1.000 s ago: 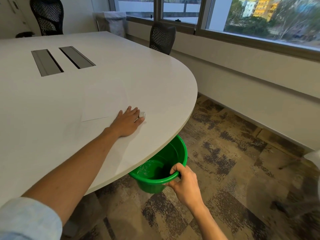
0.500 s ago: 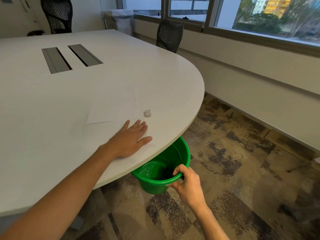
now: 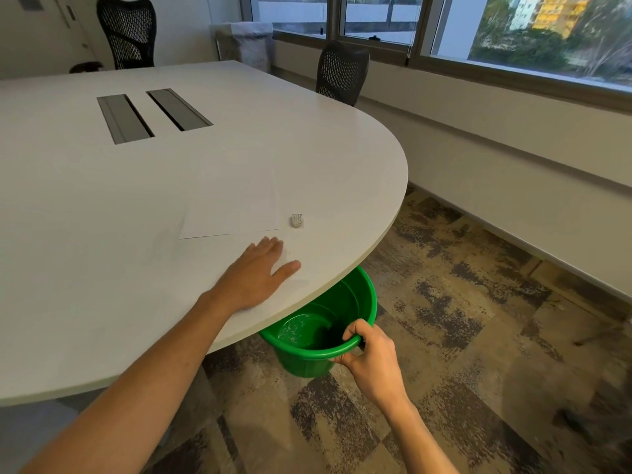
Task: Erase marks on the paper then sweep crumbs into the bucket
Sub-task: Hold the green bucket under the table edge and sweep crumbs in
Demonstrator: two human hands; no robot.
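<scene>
A white sheet of paper lies on the white table near its rounded edge. A small white eraser sits just right of the paper's near corner. My left hand lies flat on the tabletop below the paper, fingers straight, close to the table's edge. A few tiny dark crumbs show beside its fingertips. My right hand grips the rim of a green bucket, which is held partly under the table's edge, below my left hand.
Two grey cable hatches are set into the tabletop farther back. Black mesh chairs stand at the far side. A lined bin stands by the window wall. Patterned carpet covers the floor to the right.
My left hand has slid back from the eraser and the paper's corner toward the table's edge, staying flat. The eraser stays by the paper. My right hand keeps holding the bucket.
</scene>
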